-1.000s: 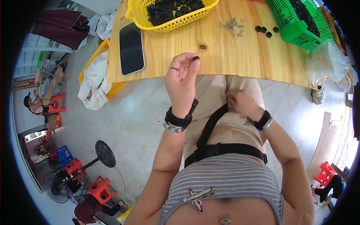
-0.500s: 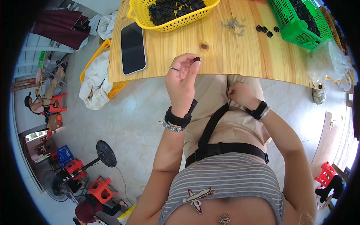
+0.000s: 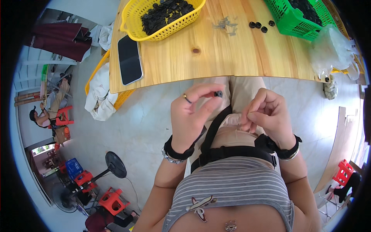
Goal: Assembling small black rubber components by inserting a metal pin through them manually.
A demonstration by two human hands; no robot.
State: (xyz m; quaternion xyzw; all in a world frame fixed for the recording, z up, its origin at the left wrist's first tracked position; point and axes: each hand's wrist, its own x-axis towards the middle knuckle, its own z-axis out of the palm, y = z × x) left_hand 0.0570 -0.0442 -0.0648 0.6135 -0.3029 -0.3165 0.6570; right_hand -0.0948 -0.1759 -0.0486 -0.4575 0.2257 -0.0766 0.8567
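1. At the left edge of the pale wooden tabletop (image 3: pixel 216 62) a black flat phone (image 3: pixel 130 59) is seen lying face up, with a yellow perforated plastic basket of small black parts (image 3: pixel 162 15) beside it at the far edge; neither has been shifted over the last second
2. The left hand (image 3: pixel 191 116) has been drawn back from the near edge of the tabletop and is now held over the lap; a small black round plastic piece (image 3: pixel 218 94) is pinched between its thumb and forefinger, the other fingers loosely curled
3. The right hand (image 3: pixel 268 114) has been raised from the lap to meet it; its fingertips are closed together as on something very thin, though what is held cannot be told
4. The two hands having been brought near each other, a joining of the piece is judged to be close
5. Loose metal screws (image 3: pixel 225 25), three black round pieces (image 3: pixel 261 26) and a green plastic basket (image 3: pixel 299 17) are left untouched toward the far right corner
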